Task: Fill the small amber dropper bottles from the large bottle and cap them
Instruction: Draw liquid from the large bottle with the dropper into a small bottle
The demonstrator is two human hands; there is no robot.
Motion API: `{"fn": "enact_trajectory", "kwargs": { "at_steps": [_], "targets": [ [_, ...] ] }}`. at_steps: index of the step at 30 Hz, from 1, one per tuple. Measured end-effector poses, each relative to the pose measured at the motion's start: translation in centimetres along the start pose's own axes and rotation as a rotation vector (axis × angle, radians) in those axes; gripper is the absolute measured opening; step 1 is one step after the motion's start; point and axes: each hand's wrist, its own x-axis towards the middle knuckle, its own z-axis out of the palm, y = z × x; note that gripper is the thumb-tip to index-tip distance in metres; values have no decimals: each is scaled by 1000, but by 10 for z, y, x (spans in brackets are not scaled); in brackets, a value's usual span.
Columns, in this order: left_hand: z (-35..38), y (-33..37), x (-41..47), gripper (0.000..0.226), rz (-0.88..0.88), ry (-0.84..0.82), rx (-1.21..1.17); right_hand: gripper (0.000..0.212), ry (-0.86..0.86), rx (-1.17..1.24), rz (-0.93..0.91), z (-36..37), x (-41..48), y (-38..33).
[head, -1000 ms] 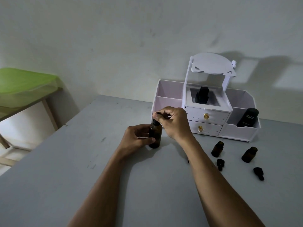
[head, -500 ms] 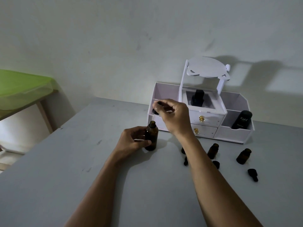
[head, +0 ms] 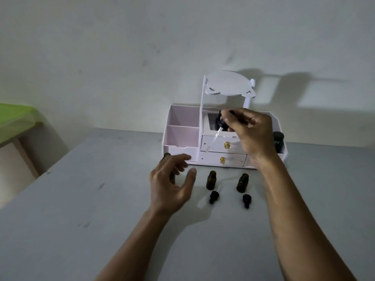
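2 small amber bottles (head: 211, 180) stand uncapped before the organizer (head: 182, 136); near it my right hand (head: 249, 134) pinches a dropper (head: 220, 125), my left hand (head: 172, 185) spread, holding nothing.

Grey table (head: 81, 199): organizer (head: 182, 138), bottles (head: 211, 180), caps (head: 213, 196)

2 small amber bottles (head: 211, 180) (head: 242, 183); 2 loose dropper caps (head: 214, 196) (head: 247, 200); 1 dropper (head: 220, 125); 1 large bottle (head: 167, 154)

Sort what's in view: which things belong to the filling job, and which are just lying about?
Job: dropper in right hand; large bottle behind left hand; two small bottles; two caps.
Lying about: organiser; black bottle in it; green table.
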Motion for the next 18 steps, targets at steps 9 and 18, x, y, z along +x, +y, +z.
{"fn": "enact_trajectory", "kwargs": {
  "at_steps": [9,18],
  "targets": [
    [44,-15,-12,59,-551,-374,-6,12,-29,-113,111,-25,0,22],
    [54,-23,-9,50,-560,-505,45,10,-78,-169,164,-21,2,36]
  ]
}}
